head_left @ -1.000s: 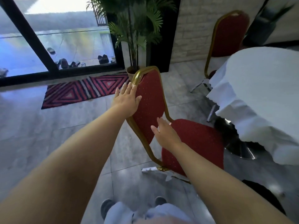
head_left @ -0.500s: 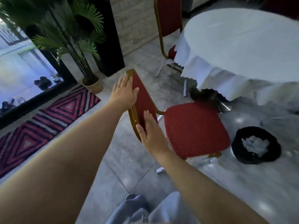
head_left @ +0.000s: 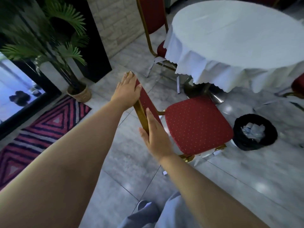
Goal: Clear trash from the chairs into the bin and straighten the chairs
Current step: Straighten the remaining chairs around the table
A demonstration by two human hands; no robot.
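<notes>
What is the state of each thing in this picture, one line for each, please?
Near chair: upright, seat bare, facing the table.
Left hand: flat on the chair back's top corner, fingers straight.
Right hand: flat against the chair back's gold frame.
Bin: upright, black liner, white trash inside.
Round table: covered by a white cloth.
Far chair: upright, seat tucked under the table.
Potted palm: standing.

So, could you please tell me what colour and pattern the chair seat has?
The chair seat is red with small pale dots, framed in gold; the head view shows it clearly.
</notes>
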